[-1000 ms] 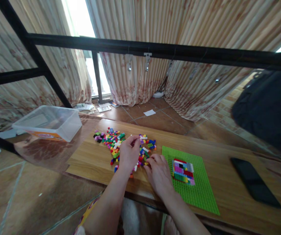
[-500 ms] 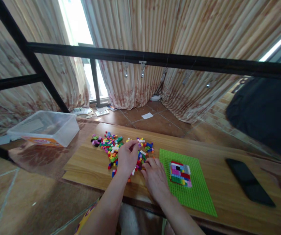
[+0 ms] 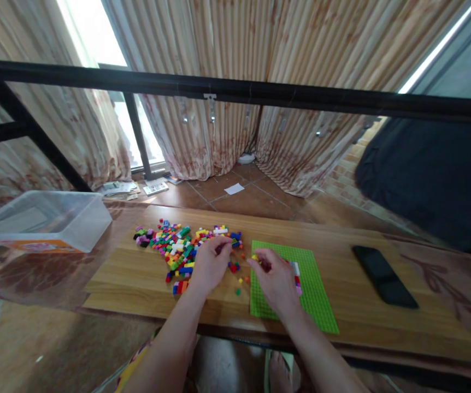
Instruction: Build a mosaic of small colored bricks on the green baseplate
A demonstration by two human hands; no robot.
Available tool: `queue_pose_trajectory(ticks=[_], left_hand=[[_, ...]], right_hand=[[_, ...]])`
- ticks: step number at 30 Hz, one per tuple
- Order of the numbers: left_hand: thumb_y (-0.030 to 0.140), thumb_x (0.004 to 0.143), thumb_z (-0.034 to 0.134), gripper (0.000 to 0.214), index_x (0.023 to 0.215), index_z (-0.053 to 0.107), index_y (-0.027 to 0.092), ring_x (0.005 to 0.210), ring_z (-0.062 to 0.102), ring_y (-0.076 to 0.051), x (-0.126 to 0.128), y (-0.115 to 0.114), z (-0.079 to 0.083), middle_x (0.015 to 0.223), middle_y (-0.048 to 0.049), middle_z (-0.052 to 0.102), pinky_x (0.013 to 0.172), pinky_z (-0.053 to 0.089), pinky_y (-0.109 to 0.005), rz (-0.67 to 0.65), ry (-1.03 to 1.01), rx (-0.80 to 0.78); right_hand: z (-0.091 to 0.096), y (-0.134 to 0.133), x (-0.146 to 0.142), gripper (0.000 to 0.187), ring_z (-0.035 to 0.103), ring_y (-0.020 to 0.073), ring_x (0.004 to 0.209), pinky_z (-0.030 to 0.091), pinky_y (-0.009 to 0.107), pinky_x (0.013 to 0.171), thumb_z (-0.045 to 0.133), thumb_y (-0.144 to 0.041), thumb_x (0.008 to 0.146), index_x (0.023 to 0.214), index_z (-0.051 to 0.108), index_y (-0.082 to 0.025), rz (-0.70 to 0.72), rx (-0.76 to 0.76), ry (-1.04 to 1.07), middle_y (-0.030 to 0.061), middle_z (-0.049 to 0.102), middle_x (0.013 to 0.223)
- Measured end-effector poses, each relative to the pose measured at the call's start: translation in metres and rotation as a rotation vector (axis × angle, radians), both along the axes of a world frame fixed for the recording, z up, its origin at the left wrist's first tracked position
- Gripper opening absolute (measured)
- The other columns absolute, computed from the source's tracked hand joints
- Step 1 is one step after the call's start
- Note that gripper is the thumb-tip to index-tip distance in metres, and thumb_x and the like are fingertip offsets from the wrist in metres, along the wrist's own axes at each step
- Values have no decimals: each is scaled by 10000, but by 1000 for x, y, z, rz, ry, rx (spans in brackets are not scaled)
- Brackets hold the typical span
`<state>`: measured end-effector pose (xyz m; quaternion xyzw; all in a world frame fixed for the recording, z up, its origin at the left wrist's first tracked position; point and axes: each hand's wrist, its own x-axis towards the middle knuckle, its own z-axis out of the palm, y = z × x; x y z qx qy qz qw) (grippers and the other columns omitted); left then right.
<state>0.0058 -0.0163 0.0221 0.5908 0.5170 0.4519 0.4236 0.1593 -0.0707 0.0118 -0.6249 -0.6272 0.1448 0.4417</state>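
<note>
My left hand (image 3: 211,265) is over the right part of a pile of loose toy bricks (image 3: 178,248), its fingers pinched together. What it holds, if anything, is hidden. My right hand (image 3: 275,279) is above the left half of a green baseplate (image 3: 315,289), with thumb and forefinger closed on a small yellow brick (image 3: 254,257). Behind that hand a multicoloured block of joined bricks (image 3: 296,275) sits on the baseplate, mostly covered. Several loose small bricks (image 3: 234,267) lie between my two hands.
A wooden board (image 3: 124,278) carries the bricks and baseplate. A black phone (image 3: 385,278) lies at its right. On the left stands a clear plastic bin (image 3: 75,218). A black metal bar (image 3: 235,87) crosses ahead, with curtains (image 3: 219,136) behind it.
My right hand has moved from the brick pile to above the baseplate, with a yellow brick at its fingertips. My left hand stays at the pile. The view has shifted to the right.
</note>
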Motion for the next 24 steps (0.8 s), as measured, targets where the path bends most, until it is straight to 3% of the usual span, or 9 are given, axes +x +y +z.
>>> queue_pose_trajectory(ticks=[5, 8, 13, 19, 22, 24], left_hand=[[324, 734, 638, 230, 859, 672, 133, 517, 521, -94, 28, -15, 7, 615, 2, 627, 515, 404, -206, -264, -308, -313], [310, 683, 693, 214, 786, 662, 124, 499, 486, -71, 40, -23, 10, 606, 8, 615, 511, 380, -200, -357, -411, -395], [272, 633, 738, 196, 726, 664, 116, 496, 465, -60, 45, -24, 10, 591, 14, 602, 501, 354, -193, -359, -460, -404], [253, 664, 701, 174, 761, 713, 109, 514, 474, -61, 45, -20, 8, 599, 2, 621, 502, 355, -183, -389, -415, -378], [225, 670, 680, 152, 770, 719, 118, 535, 510, -67, 48, -22, 5, 623, -4, 641, 521, 390, -179, -460, -377, -379], [216, 665, 679, 156, 784, 722, 126, 555, 552, -83, 53, -24, 4, 647, -15, 661, 538, 430, -189, -438, -320, -332]], right_hand=[[5, -5, 14, 208, 605, 166, 704, 469, 286, 659, 609, -370, 819, 924, 646, -194, -32, -8, 21, 34, 668, 804], [8, -8, 17, 170, 579, 159, 695, 446, 278, 656, 579, -356, 847, 874, 652, -204, -2, 9, -75, 22, 650, 768], [14, -12, 23, 132, 557, 151, 685, 430, 276, 652, 578, -313, 858, 869, 656, -206, 57, -33, -105, 12, 639, 764], [20, -20, 40, 280, 595, 163, 841, 466, 312, 773, 512, -261, 903, 1163, 611, -238, 253, -83, -114, 39, 680, 989], [20, -23, 48, 262, 608, 172, 891, 468, 324, 802, 487, -250, 915, 1131, 635, -238, 293, -94, -121, 47, 688, 994], [20, -24, 52, 225, 616, 170, 871, 475, 321, 791, 493, -263, 910, 1057, 661, -230, 286, -112, -109, 48, 691, 965]])
